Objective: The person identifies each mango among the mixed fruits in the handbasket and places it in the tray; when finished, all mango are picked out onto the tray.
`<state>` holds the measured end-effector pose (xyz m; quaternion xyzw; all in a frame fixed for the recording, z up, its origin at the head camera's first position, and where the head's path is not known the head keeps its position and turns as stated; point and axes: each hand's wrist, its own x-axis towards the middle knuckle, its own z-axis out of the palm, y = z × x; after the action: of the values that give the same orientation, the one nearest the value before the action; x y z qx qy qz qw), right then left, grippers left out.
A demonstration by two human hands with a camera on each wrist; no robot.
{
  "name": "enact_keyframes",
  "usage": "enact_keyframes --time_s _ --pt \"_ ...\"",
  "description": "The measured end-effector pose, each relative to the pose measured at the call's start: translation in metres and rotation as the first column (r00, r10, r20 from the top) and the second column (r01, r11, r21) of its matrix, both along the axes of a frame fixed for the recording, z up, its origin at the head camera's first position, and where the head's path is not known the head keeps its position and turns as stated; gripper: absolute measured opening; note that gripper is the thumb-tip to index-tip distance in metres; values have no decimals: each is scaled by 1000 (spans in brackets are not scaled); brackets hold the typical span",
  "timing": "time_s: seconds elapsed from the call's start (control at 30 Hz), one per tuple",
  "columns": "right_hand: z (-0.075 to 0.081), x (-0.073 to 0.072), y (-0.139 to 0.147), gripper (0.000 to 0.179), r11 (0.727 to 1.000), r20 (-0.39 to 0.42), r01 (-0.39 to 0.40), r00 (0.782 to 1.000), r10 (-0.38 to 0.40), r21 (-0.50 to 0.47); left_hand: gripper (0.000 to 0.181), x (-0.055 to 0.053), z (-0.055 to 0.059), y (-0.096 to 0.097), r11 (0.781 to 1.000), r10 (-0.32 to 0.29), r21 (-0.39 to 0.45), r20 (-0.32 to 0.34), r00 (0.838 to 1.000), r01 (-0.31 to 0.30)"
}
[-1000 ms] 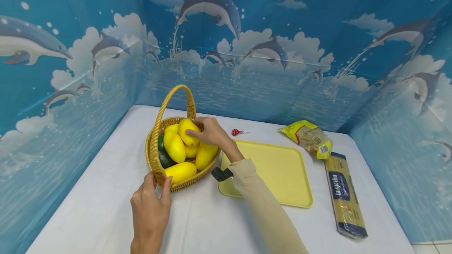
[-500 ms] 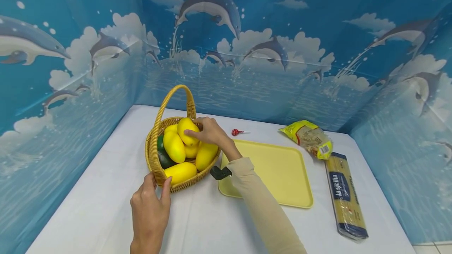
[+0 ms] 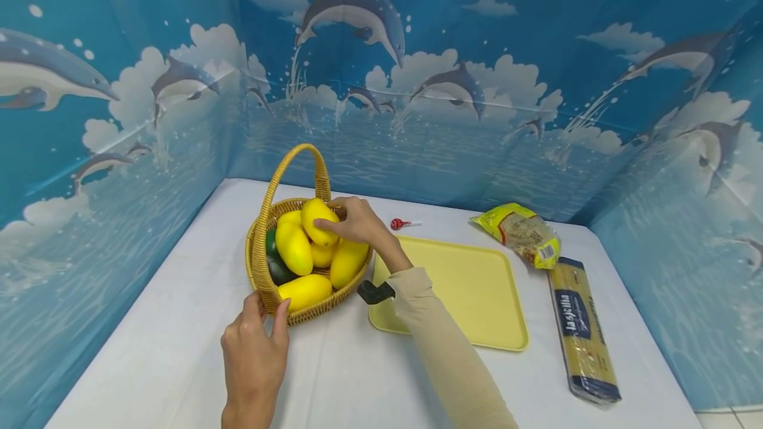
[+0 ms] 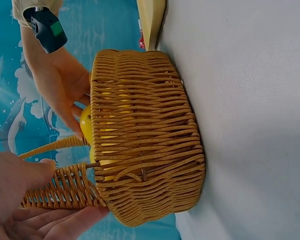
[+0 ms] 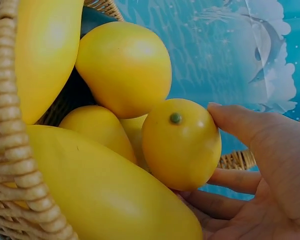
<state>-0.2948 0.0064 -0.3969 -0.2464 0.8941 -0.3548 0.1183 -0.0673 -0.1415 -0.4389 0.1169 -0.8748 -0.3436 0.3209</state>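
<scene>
Evidently bracing it, the left hand (image 3: 253, 356) pinches the basket (image 3: 262, 277) rim at 6 o'clock, while the right hand (image 3: 357, 224) fingers curl, probably gripping, around the topmost mango (image 3: 317, 220) at the basket's 12 o'clock

A round wicker basket (image 3: 262, 263) with a tall arched handle (image 3: 295, 161) stands upright on the white bench (image 3: 179, 323), toward its left side and just beside a yellow tray. Its woven wall is tan, seen from the side in the left wrist view (image 4: 145, 145). It is heaped with smooth yellow fruits and one dark green fruit (image 3: 275, 263) tucked low on the left. The topmost yellow fruit (image 3: 318, 220) is egg-shaped with a small green stem dot (image 5: 175, 118); it sits on the pile, leaning against its neighbours. A long yellow fruit (image 3: 305, 290) lies across the front rim.
</scene>
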Motion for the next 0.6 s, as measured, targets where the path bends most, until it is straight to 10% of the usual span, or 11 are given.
enact_keyframes --time_s 0.6 --pt "18 16 28 60 991 -130 -93 988 80 -95 43 2 0 1 1000 3 -5 -49 999 -3"
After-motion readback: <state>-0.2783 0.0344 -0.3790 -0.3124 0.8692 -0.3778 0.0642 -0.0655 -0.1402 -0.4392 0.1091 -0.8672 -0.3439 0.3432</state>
